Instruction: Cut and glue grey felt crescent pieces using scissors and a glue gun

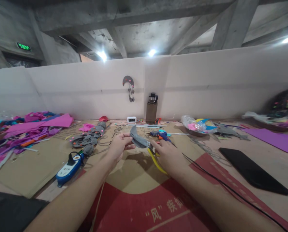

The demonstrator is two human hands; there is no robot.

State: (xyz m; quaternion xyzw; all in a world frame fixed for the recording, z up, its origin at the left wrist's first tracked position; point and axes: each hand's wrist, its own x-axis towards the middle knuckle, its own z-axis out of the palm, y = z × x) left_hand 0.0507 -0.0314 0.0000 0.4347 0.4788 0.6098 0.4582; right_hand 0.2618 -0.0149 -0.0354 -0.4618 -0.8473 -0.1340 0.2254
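Observation:
My left hand (pixel 121 145) pinches one end of a grey felt piece (pixel 139 140), which is curved and held up above the cardboard. My right hand (pixel 169 156) is closed around yellow-handled scissors (pixel 157 162). Their metal blades reach left to the felt's right end; how far they are open is hard to see. One curved yellow handle hangs below the right hand, and the other is mostly hidden by the fingers. A blue glue gun (pixel 161 134) lies on the table just behind my right hand.
Cardboard (pixel 134 207) covers the table under my arms. Left are a blue power strip (pixel 70 169), grey felt pieces (pixel 90 137) and pink felt (pixel 41 124). A black cable (pixel 221 182) runs beside a dark phone-like slab (pixel 252 170) on the right. A bowl (pixel 198 131) stands behind.

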